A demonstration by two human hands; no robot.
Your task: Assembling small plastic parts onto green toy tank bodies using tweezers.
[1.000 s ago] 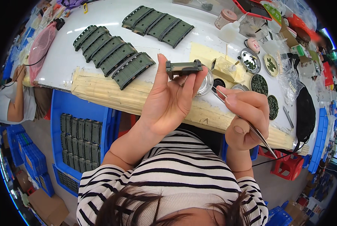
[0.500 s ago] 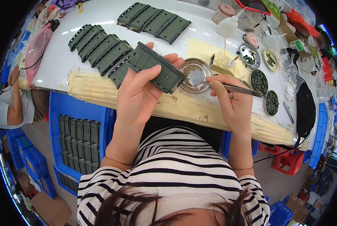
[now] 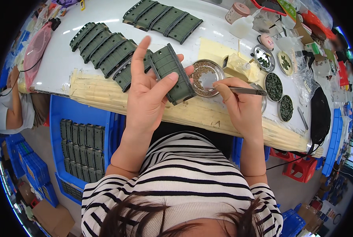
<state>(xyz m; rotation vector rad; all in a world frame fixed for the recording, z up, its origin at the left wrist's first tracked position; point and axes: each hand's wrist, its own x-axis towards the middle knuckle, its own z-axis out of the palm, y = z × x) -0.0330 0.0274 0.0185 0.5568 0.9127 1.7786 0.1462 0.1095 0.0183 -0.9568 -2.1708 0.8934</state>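
My left hand [image 3: 150, 89] grips a dark green ribbed piece [image 3: 169, 71] with black toothed edges, thumb across its face and index finger raised. Pinched in my right hand [image 3: 239, 102] is a pair of metal tweezers [image 3: 248, 91], pointing left. Their tips are over the near rim of a round metal dish [image 3: 223, 77] with small tan bits in it. Whether the tips hold anything is too small to tell. More such green pieces lie in an overlapping row [image 3: 105, 51] to the left and in a block [image 3: 162, 19] at the far side.
Round tins of small dark green bits [image 3: 273, 87] stand right of the dish, beside a yellow box [image 3: 236, 68]. A wooden strip [image 3: 141, 106] edges the table. Below left, a blue crate [image 3: 65, 108] holds stacked green pieces. Another person's arm [image 3: 14, 102] shows at far left.
My left hand has tilted the green piece more upright, and its index finger has lifted away. My right hand and the tweezers have shifted slightly, with the tips lower toward the dish's near rim.
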